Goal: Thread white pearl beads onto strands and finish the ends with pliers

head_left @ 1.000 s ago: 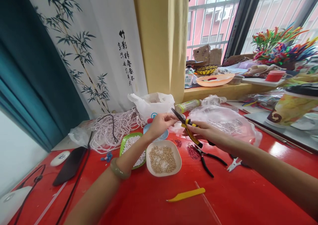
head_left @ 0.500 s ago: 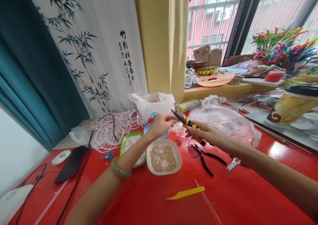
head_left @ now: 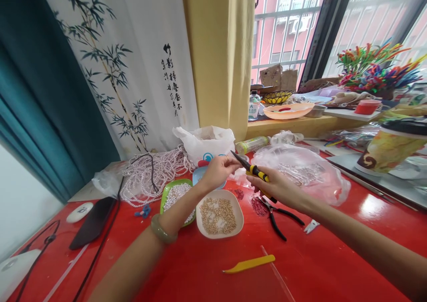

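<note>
1. Far to the left of my left hand (head_left: 218,171), a black phone (head_left: 94,222) lies flat on the red table (head_left: 333,266), with a heap of pearl strands (head_left: 156,171) behind it.
2. Just below my left wrist sits a green tray of white pearls (head_left: 173,196); a jade bangle (head_left: 160,231) circles that forearm.
3. Directly beneath my left hand stands a white dish of gold beads (head_left: 218,214), touching the green tray.
4. My left hand is raised above the dishes, fingers pinched narrow at the tip of the pliers. Whatever they pinch is too small to make out.
5. My right hand (head_left: 275,186) is closed around the yellow-and-black pliers (head_left: 253,172). The pliers tilt up and leftward, nose meeting my left fingertips.
6. Below my right hand, a second pair of black pliers (head_left: 276,213) lies on the table; a yellow flat tool (head_left: 250,263) lies nearer to me.
7. Behind my right hand is a crumpled clear plastic bag (head_left: 303,171).
</note>
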Tool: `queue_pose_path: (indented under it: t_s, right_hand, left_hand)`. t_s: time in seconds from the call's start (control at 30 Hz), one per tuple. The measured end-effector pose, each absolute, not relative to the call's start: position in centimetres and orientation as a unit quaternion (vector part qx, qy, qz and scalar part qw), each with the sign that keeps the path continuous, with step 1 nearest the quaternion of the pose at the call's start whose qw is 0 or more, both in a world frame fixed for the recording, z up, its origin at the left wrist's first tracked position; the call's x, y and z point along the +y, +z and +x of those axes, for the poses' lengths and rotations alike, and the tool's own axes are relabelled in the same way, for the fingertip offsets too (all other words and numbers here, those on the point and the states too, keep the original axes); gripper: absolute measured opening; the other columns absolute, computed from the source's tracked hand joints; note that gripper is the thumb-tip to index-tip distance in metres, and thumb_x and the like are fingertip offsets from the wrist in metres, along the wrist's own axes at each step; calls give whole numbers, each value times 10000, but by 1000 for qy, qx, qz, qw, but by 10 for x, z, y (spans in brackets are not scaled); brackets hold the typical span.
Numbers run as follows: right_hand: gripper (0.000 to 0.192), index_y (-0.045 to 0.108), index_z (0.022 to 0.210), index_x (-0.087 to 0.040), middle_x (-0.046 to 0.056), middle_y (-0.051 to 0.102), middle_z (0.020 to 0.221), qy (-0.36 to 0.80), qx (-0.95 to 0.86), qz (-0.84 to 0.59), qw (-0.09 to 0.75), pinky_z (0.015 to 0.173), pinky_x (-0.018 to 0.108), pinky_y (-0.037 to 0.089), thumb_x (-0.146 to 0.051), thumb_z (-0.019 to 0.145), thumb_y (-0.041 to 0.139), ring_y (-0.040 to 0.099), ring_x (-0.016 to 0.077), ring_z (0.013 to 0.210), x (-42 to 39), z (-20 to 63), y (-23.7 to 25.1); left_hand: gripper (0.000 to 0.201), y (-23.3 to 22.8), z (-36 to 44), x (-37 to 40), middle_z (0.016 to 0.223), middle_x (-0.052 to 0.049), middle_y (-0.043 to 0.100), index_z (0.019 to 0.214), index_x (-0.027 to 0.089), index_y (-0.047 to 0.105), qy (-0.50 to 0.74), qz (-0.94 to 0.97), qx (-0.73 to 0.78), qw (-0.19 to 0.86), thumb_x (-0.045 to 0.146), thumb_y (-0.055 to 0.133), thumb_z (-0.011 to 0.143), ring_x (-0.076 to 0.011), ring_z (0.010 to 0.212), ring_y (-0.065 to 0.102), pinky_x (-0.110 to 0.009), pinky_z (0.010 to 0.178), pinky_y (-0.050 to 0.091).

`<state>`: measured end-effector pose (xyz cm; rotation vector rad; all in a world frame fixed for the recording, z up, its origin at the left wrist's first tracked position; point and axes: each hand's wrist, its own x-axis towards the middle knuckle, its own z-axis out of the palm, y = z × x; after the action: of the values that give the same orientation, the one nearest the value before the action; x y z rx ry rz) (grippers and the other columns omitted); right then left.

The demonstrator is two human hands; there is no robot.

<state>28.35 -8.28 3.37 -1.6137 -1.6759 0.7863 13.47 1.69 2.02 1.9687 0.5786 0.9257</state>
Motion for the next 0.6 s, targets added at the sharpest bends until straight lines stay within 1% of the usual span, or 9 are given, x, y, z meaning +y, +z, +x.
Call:
queue_pose_path:
  t_s: [0.13, 0.2, 0.3, 0.37, 0.47, 0.5, 0.53, 0.57, 0.6]
  right_hand:
    - [333, 531, 823, -163, 5, 536, 600, 253, -640, -641, 341, 461, 230, 342, -481, 726, 522, 469, 114, 502, -81, 284, 22]
    - [327, 526, 792, -161, -6, 522, 571, 269, -625, -643, 352, 439, 222, 329, -479, 716, 528, 451, 102, 470, -82, 282, 20]
    - [363, 491, 709, -161, -19, 487, 521, 340, -595, -626, 371, 419, 220, 329, -524, 718, 501, 429, 90, 425, -83, 280, 22]
    - [405, 483, 706, -161, -7, 500, 547, 403, -558, -612, 389, 434, 229, 361, -566, 720, 474, 453, 96, 438, -81, 285, 23]
    - [440, 515, 749, -159, 57, 581, 702, 435, -532, -625, 370, 552, 277, 441, -595, 690, 497, 558, 153, 590, -76, 305, 16]
    - [442, 528, 741, -161, 76, 597, 741, 413, -550, -641, 340, 598, 301, 451, -597, 670, 519, 575, 182, 646, -74, 314, 10]
    - [440, 534, 704, -165, 81, 597, 716, 372, -581, -659, 299, 615, 326, 449, -602, 649, 531, 574, 207, 659, -73, 323, 3]
    - [436, 525, 643, -175, 75, 577, 641, 304, -625, -673, 255, 612, 355, 439, -611, 645, 516, 559, 224, 628, -72, 332, -5]
    - [425, 525, 607, -186, 81, 565, 622, 224, -650, -688, 231, 632, 387, 431, -607, 653, 494, 550, 241, 623, -72, 340, -13]
  left_hand:
    - [190, 15, 138, 17, 654, -34, 613, 788, 127, 690, 381, 770, 225, 460, 238, 562, 701, -103, 570, 462, -221, 556, 383]
    - [173, 12, 139, 17, 643, -29, 605, 762, 127, 681, 390, 761, 217, 470, 242, 569, 698, -100, 571, 468, -218, 562, 385]
    - [166, 5, 141, 17, 667, -30, 613, 766, 138, 662, 413, 748, 203, 477, 258, 558, 717, -103, 584, 494, -219, 571, 399]
    - [173, -2, 143, 19, 700, -41, 628, 784, 139, 658, 416, 749, 212, 470, 266, 553, 732, -109, 585, 514, -229, 573, 417]
    - [175, -16, 146, 30, 742, -62, 657, 831, 136, 664, 366, 780, 271, 430, 239, 552, 745, -139, 629, 569, -262, 624, 452]
    - [180, -21, 146, 34, 788, -73, 667, 861, 139, 663, 342, 798, 292, 401, 226, 552, 747, -157, 684, 589, -279, 671, 458]
    - [198, -25, 146, 39, 854, -89, 670, 897, 141, 657, 319, 820, 307, 362, 224, 559, 746, -179, 757, 599, -299, 724, 453]
    - [228, -29, 145, 43, 925, -107, 662, 934, 139, 647, 298, 842, 318, 318, 236, 569, 743, -203, 834, 595, -319, 775, 440]
    - [274, -31, 143, 47, 996, -127, 642, 973, 133, 633, 281, 860, 324, 276, 262, 585, 736, -227, 909, 578, -337, 821, 420]
